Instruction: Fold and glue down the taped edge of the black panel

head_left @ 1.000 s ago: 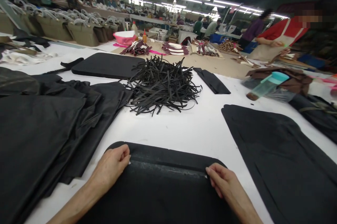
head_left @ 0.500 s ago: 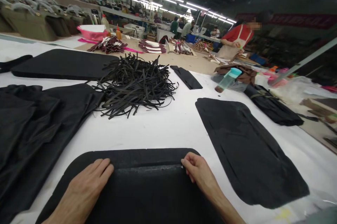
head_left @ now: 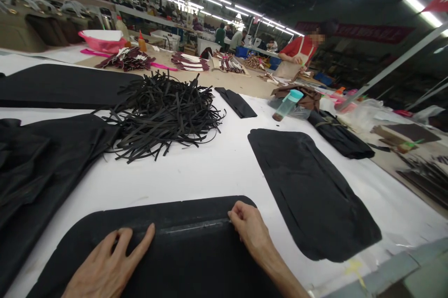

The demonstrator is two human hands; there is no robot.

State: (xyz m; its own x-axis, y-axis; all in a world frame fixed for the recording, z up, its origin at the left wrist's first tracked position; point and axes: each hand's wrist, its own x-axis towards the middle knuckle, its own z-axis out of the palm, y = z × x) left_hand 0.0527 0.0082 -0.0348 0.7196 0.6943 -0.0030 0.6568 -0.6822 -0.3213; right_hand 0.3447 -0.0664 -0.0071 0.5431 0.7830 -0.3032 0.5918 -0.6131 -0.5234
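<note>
A black panel with rounded corners (head_left: pixel 182 260) lies on the white table right in front of me, with a glossy strip running across it. My left hand (head_left: pixel 108 267) lies flat on the panel, fingers spread, its index tip at the left end of that strip. My right hand (head_left: pixel 250 232) is closed in a pinch at the strip's right end, near the panel's top right corner. What the pinched fingers grip is too small to make out.
A heap of black strips (head_left: pixel 164 113) lies mid-table. A second black panel stack (head_left: pixel 308 190) is to my right, dark fabric (head_left: pixel 42 162) at left. A teal-capped bottle (head_left: pixel 287 104) lies farther back. A person in red (head_left: pixel 299 53) works at the far end.
The view has swung to the right. My left hand has gone from curled at the strip to lying flat with fingers spread. My right hand stays pinched at the strip's right end.
</note>
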